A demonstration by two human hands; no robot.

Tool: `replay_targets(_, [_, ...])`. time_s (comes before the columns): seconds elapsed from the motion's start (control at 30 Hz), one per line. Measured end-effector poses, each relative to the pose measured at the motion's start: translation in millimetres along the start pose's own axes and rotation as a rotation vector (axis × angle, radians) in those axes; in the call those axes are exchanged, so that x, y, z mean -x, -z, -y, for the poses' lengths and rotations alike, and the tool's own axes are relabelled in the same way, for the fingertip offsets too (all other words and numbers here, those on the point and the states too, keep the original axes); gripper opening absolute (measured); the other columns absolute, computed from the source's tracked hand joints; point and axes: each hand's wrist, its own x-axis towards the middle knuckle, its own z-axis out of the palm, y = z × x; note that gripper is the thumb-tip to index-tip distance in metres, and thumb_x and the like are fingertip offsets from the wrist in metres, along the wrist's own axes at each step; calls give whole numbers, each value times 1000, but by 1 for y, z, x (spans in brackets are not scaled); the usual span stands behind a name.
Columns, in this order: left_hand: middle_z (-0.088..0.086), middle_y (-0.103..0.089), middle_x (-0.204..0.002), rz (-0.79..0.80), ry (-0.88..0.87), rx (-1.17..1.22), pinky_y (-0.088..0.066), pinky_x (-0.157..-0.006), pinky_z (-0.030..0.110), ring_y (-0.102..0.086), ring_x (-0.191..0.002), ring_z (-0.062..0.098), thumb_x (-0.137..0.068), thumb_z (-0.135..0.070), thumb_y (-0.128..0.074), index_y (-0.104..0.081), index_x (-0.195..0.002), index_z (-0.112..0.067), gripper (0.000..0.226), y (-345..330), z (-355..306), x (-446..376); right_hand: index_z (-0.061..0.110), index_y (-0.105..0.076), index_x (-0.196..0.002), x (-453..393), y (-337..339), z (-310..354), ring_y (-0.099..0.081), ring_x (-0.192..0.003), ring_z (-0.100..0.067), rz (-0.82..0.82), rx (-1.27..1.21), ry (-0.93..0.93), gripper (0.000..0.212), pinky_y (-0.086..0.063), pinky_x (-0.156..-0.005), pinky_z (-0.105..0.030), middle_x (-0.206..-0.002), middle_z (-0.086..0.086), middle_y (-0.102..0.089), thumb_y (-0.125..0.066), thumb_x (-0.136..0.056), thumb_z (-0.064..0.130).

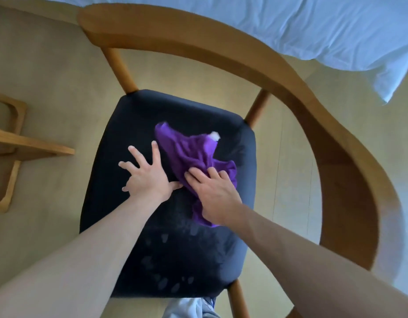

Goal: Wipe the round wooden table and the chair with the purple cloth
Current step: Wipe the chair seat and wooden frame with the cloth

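At the left edge of the frame, part of a light wooden frame (8, 154) stands on the beige floor (49, 76). Centre: the chair (336, 138), with a dark upholstered seat (134, 138) and a curved wooden backrest. Left hand (146, 177) lies flat on the seat, its fingers spread and released, just beside the cloth. Right of it, the purple cloth (194, 152) lies crumpled on the seat's middle; the right hand (215, 193) presses on its near end, fingers curled into the fabric. Upper right of the frame: white bedding (313, 31) on a bed.
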Motion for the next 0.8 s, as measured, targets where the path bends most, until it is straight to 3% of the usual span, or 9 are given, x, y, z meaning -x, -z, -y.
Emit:
replay_targets(0.03, [20,22,-165,2,0,7,-50,-92,70,-2,-148,58,-69,-77,-74,23,-156,-37,136,1,0,1,24,-31,-156,2,2,-11,-46,-113,-28,-1,48,66,90,-39,-84,-40,-155,8,-35,-71,-77,29])
replay_targets(0.1, [19,23,-164,14,10,6,-51,-93,69,-2,-148,57,-70,-76,-74,24,-156,-37,136,2,0,1,26,-28,-157,-2,5,-41,-46,-115,-28,-31,115,-49,88,-39,-86,-40,-157,8,-34,-70,-80,29])
replay_targets(0.27, [22,26,-163,25,26,-32,-49,-96,69,-1,-148,59,-74,-75,-72,28,-155,-34,135,1,-4,-2,25,-35,-147,-19,28,-105,-41,-127,-38,13,-315,-794,77,-38,-103,-53,-150,4,-35,-71,-79,24])
replay_targets(0.33, [23,28,-162,33,28,-31,-48,-96,70,1,-148,59,-75,-74,-72,29,-155,-33,135,1,-5,-3,21,-36,-143,-23,30,-92,-43,-124,-38,16,-338,-819,76,-39,-101,-53,-146,4,-36,-73,-77,26])
replay_targets(0.4, [23,28,-162,55,36,-27,-48,-96,71,2,-148,59,-76,-73,-71,30,-155,-32,134,1,-6,-2,21,-34,-143,-16,23,-61,-45,-118,-37,-11,-243,-702,83,-40,-95,-51,-145,6,-34,-78,-72,27])
replay_targets(0.5, [24,25,-163,69,35,-68,-47,-97,71,0,-148,58,-78,-71,-72,24,-157,-29,132,5,-7,2,22,-24,-156,14,-1,-17,-45,-113,-30,8,-67,-241,103,-41,-89,-43,-159,9,-26,-80,-70,29])
replay_targets(0.57, [19,20,-165,-68,-202,-212,-40,-102,73,-1,-151,51,-83,-61,-74,9,-159,-26,118,5,-13,7,25,-16,-161,24,-5,-28,-43,-115,-27,58,18,-48,103,-41,-90,-40,-165,10,-21,-75,-76,32])
replay_targets(0.67, [4,31,-165,-43,-534,-333,-34,-108,71,6,-155,40,-87,-19,-75,5,-161,-27,109,-5,-30,10,32,-16,-158,24,3,-68,-43,-120,-29,40,10,-322,93,-42,-92,-42,-162,12,-22,-68,-82,26])
replay_targets(0.8, [6,44,-157,29,-489,-272,-31,-111,71,14,-155,40,-79,-9,-69,12,-161,-29,116,-16,-34,12,30,-19,-155,13,9,-83,-41,-126,-36,25,-352,-763,91,-42,-98,-52,-157,10,-24,-67,-79,15])
